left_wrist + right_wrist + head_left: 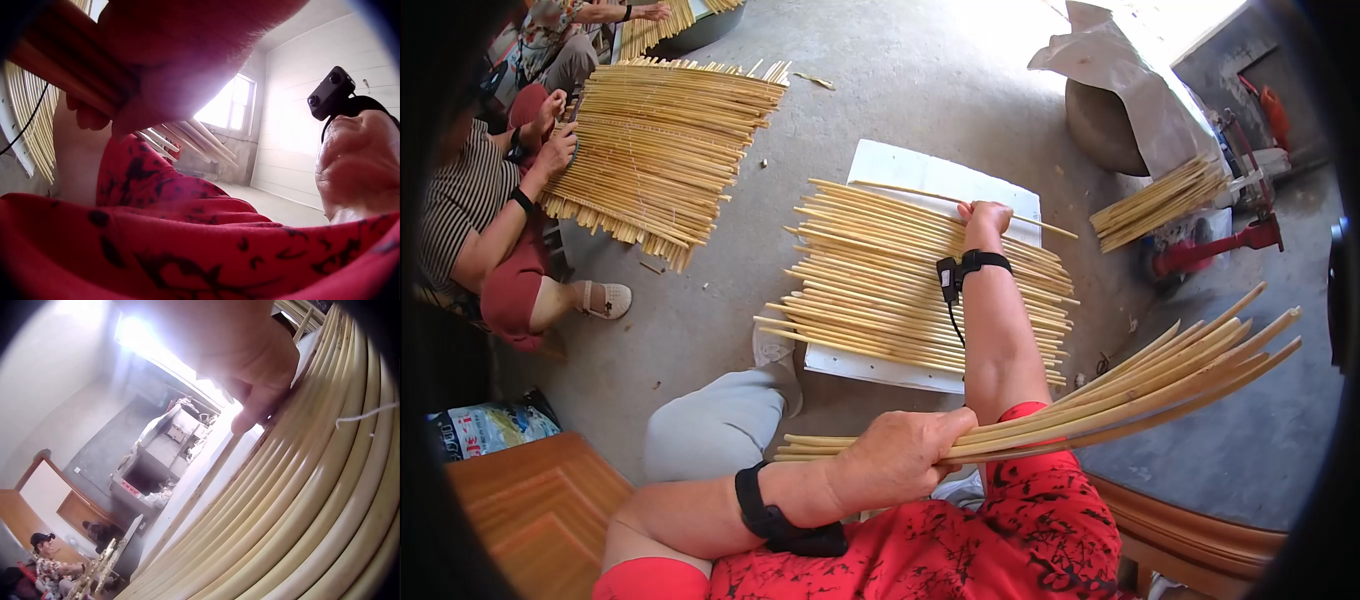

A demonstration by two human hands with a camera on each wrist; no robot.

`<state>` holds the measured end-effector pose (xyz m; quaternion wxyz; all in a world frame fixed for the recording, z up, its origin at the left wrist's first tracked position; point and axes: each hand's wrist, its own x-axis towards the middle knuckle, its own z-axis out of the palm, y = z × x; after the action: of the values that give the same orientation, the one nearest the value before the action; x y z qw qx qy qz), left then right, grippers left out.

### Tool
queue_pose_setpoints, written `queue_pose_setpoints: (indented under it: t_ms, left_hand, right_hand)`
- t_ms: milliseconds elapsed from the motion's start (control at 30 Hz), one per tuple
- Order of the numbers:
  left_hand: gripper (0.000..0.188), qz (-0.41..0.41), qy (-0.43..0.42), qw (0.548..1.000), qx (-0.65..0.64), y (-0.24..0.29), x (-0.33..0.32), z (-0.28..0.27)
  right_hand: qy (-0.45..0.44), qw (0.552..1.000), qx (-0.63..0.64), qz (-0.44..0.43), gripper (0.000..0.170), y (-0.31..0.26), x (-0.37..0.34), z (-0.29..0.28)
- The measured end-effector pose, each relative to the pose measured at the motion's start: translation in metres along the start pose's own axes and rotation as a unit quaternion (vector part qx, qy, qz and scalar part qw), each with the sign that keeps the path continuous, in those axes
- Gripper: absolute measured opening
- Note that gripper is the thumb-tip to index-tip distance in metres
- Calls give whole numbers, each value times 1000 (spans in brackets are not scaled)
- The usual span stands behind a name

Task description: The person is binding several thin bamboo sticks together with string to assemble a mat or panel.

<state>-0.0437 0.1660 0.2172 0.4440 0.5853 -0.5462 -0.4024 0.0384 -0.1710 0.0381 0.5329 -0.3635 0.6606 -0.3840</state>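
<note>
Close to the lap, my left hand (905,455) grips a bundle of long pale-yellow stalks (1135,395), which fan out to the right. In the left wrist view, fingers curl round these stalks (69,65). My right hand (987,214) reaches forward to the far side of a row of similar stalks (900,285) lying side by side on a white board (940,172). It pinches a single stalk (1045,228) set slightly apart from the row. In the right wrist view, the thumb lies on that stalk (206,478), and a white thread (365,417) crosses the row.
To the left, a seated person in a striped top (475,190) handles a stalk mat (660,150). More stalks lie near another person (550,40) at the upper left. A stalk bundle (1160,200) and a covered round vat (1100,125) stand at the right. A wooden surface (550,510) is lower left.
</note>
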Motion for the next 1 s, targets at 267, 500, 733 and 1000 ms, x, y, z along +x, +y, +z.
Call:
queue_pose_setpoints:
  t_ms: [267,500,733,1000]
  left_hand:
    - [24,-38,-22,999,11,-1,2,2]
    - [24,-37,-26,999,8,0,3,1]
    - [25,-35,-34,999,20,-1,4,2]
    - [25,-35,-33,999,11,-2,3,4]
  right_hand:
    - [-85,985,-151,-3,13,-8,10,-3]
    - [-86,731,-569,-367,13,0,15,-11]
    - [-112,675,-545,-484,15,17,6,-17]
    - [-162,650,-533,-517,9,28,-2,-13]
